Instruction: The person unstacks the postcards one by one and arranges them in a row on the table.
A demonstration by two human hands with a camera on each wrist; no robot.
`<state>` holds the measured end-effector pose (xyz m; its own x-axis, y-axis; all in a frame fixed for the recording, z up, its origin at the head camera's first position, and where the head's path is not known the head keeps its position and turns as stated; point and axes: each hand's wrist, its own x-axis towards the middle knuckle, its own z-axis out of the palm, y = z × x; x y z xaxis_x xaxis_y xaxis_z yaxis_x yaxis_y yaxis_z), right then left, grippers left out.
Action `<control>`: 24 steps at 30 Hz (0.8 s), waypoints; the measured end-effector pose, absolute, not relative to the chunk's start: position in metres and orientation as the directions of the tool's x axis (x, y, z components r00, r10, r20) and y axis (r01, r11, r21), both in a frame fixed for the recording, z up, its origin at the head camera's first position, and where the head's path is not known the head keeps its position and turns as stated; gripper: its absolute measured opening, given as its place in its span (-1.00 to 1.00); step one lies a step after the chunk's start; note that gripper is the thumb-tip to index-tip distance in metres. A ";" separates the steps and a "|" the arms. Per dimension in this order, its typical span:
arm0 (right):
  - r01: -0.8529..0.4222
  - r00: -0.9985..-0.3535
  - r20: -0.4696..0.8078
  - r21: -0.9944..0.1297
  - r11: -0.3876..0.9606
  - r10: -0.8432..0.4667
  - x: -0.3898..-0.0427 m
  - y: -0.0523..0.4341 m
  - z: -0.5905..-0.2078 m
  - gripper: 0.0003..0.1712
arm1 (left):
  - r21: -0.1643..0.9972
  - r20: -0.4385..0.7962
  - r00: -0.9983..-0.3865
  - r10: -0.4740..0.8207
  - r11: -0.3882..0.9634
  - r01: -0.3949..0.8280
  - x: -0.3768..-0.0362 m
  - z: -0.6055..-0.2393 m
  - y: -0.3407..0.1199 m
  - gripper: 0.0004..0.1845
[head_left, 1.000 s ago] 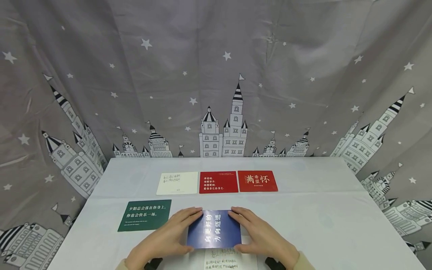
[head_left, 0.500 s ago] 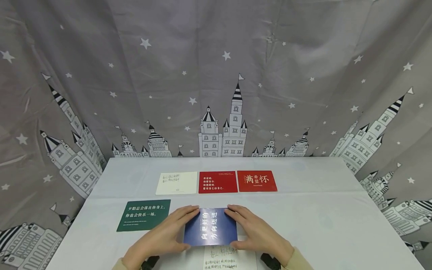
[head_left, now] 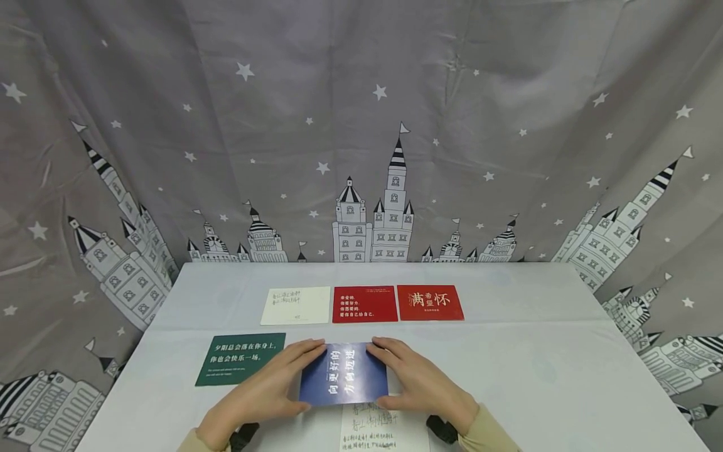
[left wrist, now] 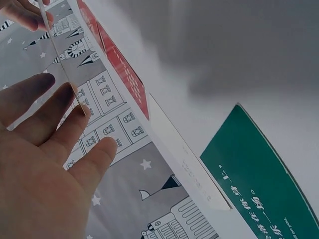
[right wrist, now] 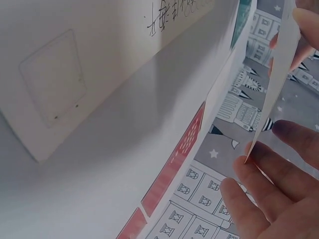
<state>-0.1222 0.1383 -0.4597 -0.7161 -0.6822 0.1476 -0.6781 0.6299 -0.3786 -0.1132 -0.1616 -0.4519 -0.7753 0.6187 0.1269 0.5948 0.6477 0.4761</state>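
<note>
On the white table [head_left: 536, 376] both hands hold a glossy blue card [head_left: 343, 374] by its short edges, near the front edge: left hand [head_left: 257, 398] and right hand [head_left: 420, 383], fingers [head_left: 390, 346] nearly straight, thumbs underneath. It reads 向更好的方向迈进 in white.

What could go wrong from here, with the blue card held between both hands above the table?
The blue card is held only at its side edges by the left hand and right hand, so it could slip or bend. It hangs close to the green card, so setting it down might overlap or nudge that card. It also covers part of the handwritten white card below, which could get shifted.
</note>
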 end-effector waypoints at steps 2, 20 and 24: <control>-0.680 -0.715 0.149 -0.374 0.630 -0.683 -0.123 0.137 -0.459 -0.07 | 0.471 0.131 -0.774 0.619 0.648 0.598 -0.114 -0.452 -0.163 0.00; -0.686 -0.710 0.141 -0.358 0.633 -0.690 -0.130 0.125 -0.461 -0.08 | 0.455 0.142 -0.775 0.616 0.654 0.604 -0.118 -0.452 -0.172 -0.01; -0.687 -0.708 0.142 -0.367 0.627 -0.692 -0.132 0.123 -0.460 -0.09 | 0.446 0.144 -0.774 0.616 0.658 0.607 -0.120 -0.452 -0.174 -0.01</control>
